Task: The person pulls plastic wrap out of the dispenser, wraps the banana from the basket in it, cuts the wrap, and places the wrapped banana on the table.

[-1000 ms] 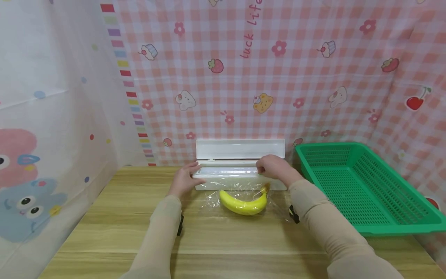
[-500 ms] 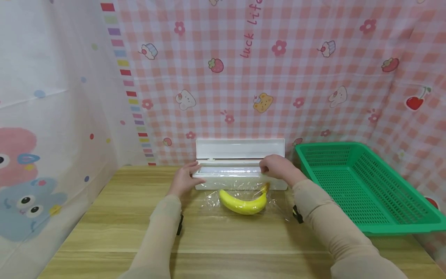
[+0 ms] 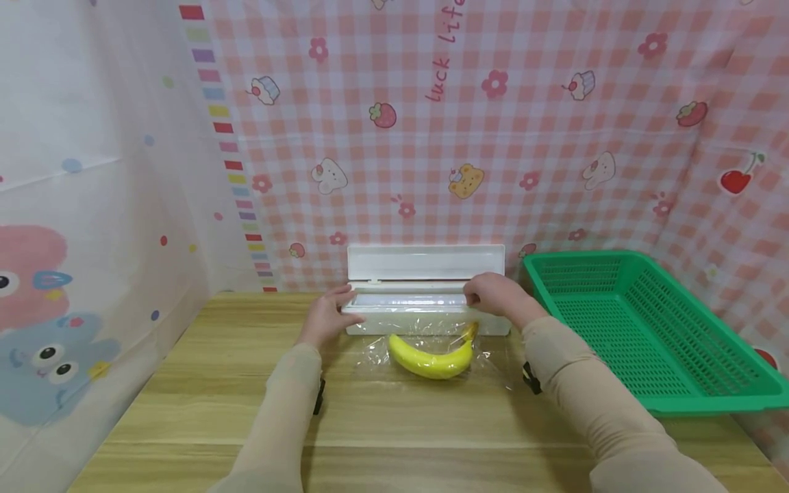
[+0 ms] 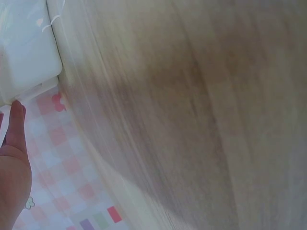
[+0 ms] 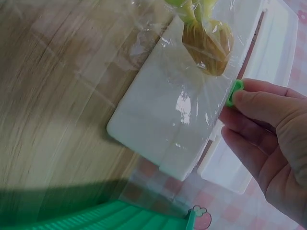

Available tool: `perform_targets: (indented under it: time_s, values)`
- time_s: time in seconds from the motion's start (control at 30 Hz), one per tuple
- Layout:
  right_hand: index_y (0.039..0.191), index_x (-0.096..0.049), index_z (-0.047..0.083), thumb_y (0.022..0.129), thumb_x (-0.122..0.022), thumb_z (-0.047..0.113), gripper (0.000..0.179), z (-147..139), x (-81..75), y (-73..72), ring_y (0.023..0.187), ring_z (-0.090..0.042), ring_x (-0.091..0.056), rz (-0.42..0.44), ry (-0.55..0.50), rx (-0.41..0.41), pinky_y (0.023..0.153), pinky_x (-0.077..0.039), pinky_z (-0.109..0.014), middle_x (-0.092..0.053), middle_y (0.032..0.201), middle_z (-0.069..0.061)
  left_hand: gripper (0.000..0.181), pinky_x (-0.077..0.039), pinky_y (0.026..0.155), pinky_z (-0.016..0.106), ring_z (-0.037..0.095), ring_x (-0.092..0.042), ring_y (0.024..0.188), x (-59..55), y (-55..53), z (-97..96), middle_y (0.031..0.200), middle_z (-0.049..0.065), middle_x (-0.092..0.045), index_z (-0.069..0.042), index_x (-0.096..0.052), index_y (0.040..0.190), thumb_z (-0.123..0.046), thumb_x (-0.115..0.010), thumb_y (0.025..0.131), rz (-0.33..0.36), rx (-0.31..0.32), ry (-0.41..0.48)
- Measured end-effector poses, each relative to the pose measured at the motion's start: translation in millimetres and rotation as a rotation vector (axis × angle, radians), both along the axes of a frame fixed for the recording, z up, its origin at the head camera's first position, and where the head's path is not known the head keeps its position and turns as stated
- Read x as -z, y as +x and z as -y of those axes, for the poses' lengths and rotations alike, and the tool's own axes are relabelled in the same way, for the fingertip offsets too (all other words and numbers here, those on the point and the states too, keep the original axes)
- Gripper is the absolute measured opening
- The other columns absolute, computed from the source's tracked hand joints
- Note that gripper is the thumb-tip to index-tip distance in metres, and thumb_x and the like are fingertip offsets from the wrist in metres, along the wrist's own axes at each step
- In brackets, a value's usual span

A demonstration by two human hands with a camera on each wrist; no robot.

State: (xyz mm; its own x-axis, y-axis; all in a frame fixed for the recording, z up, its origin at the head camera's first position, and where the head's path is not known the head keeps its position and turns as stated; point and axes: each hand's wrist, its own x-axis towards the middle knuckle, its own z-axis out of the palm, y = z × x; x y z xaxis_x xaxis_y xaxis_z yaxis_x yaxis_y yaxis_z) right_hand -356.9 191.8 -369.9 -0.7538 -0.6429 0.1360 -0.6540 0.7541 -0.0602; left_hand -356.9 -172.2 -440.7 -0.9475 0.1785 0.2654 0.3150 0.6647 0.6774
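Observation:
A white cling film dispenser (image 3: pixel 425 323) stands at the back of the table with its lid (image 3: pixel 425 263) raised. My left hand (image 3: pixel 323 318) grips its left end, thumb at the front and fingers at the back. Between thumb and forefinger, my right hand (image 5: pixel 271 127) pinches a small green slide cutter (image 5: pixel 234 92) on the dispenser's top edge, toward the right end; in the head view the hand hides it. Clear film (image 3: pixel 374 350) runs from the dispenser over a yellow banana (image 3: pixel 431 363) lying in front. The banana's brown stem tip (image 5: pixel 208 48) touches or nearly touches the dispenser's front.
A green plastic basket (image 3: pixel 616 329) stands on the right, close to the right forearm. The wooden table (image 3: pixel 394 424) stretches toward me. Behind the dispenser hangs a pink checked cloth (image 3: pixel 425 205), and a white patterned cloth (image 3: pixel 123 205) hangs on the left.
My right hand has slid a little to the right along the dispenser's top edge. The left hand, banana and film look the same.

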Motion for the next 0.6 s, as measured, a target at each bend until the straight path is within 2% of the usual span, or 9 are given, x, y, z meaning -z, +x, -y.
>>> perform_targets:
  time_s: [0.2,0.37,0.6]
  values:
    - [0.066,-0.047,0.015,0.085,-0.067,-0.005,0.034,-12.7,-0.9,1.0,0.064,-0.013,-0.039,-0.017,0.016,-0.01,0.06,-0.036,-0.027,-0.043,0.065,0.005,0.067,-0.028,0.117,0.045,0.033,-0.037,0.14,0.8,-1.5,0.3,0.15,0.011,-0.045,-0.002,-0.058,0.135,-0.024,-0.085,0.077,-0.006,0.005,-0.002]
    - [0.067,-0.048,0.015,0.085,-0.07,-0.003,0.033,-24.2,-0.9,3.2,0.063,-0.013,-0.041,-0.021,0.031,0.029,0.059,-0.038,-0.027,-0.045,0.065,0.005,0.067,-0.028,0.117,0.046,0.034,-0.037,0.14,-0.5,-0.8,0.3,0.15,0.012,-0.045,-0.004,-0.058,0.136,-0.024,-0.085,0.077,-0.005,0.006,-0.007]
    - [0.066,-0.046,0.016,0.086,-0.065,-0.006,0.035,-32.4,1.7,3.9,0.062,-0.013,-0.039,-0.008,0.037,0.069,0.059,-0.035,-0.027,-0.043,0.064,0.004,0.067,-0.028,0.117,0.047,0.034,-0.037,0.14,0.1,-0.9,-0.4,0.151,0.011,-0.045,-0.005,-0.058,0.136,-0.025,-0.085,0.078,-0.003,0.003,-0.016]
